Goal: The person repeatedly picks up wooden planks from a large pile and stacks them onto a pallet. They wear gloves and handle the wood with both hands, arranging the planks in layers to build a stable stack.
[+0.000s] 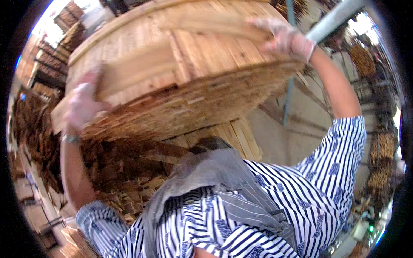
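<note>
A tall stack of pale wooden planks lies in front of me, its many cut ends forming a curved side toward me. My right hand, in a whitish work glove, grips the end of a wooden board on top of the stack, thumb on one edge and fingers on the other. On the left, my gloved left hand is closed around the near end of another wooden board. Motion blurs both boards and the left fingers. A dark band circles my left wrist.
Loose wood offcuts heap below the stack at left, near dark scrap strips. A blue-grey metal pipe slants past my right hand. Pale boards lie lower by the concrete floor. Wood bundles stand along the right.
</note>
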Demonstrator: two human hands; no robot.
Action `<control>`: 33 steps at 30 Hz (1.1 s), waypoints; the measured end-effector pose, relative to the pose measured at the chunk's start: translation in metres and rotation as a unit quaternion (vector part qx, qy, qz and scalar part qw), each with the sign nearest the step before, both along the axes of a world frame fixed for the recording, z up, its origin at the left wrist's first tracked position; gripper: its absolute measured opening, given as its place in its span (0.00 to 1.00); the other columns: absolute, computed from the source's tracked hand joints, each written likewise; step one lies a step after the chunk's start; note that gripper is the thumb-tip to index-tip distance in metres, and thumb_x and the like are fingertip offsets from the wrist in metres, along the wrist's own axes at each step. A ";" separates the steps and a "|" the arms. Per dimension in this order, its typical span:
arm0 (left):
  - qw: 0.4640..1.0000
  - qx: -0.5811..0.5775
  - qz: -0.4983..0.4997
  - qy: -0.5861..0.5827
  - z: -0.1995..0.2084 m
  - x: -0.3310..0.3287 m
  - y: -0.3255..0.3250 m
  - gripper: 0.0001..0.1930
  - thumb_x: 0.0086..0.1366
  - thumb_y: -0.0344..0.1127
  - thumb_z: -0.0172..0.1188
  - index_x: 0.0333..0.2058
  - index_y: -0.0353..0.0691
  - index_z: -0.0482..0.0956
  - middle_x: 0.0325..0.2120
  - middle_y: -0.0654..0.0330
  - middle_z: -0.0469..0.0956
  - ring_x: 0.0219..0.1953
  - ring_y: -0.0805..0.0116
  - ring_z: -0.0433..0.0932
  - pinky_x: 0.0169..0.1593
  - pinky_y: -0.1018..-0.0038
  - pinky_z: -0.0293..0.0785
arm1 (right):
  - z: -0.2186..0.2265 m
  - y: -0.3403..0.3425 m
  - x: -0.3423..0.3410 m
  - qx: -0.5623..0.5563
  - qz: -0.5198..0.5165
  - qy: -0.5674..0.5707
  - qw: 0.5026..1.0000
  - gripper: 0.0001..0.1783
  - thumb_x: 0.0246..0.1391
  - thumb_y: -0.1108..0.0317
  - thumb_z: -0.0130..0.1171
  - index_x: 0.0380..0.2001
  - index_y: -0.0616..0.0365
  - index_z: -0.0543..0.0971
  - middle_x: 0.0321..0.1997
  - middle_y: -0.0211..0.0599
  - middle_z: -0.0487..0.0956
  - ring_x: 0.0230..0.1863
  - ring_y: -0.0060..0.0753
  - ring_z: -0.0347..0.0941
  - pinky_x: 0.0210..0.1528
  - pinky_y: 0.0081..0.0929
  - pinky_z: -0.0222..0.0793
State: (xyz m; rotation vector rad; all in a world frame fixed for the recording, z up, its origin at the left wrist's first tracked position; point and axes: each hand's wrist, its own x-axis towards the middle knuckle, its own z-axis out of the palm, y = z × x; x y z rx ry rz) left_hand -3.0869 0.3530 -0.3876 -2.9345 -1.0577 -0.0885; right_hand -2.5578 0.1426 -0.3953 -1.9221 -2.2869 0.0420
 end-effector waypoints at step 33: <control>0.986 -0.107 0.120 0.048 0.012 -0.027 -0.010 0.56 0.46 0.53 0.78 0.71 0.45 0.58 0.71 0.49 0.56 0.74 0.47 0.51 0.75 0.58 0.48 | 0.075 -0.023 -0.036 -0.176 0.023 -0.092 0.980 0.50 0.38 0.69 0.72 0.69 0.47 0.66 0.72 0.56 0.62 0.72 0.56 0.59 0.73 0.39 0.57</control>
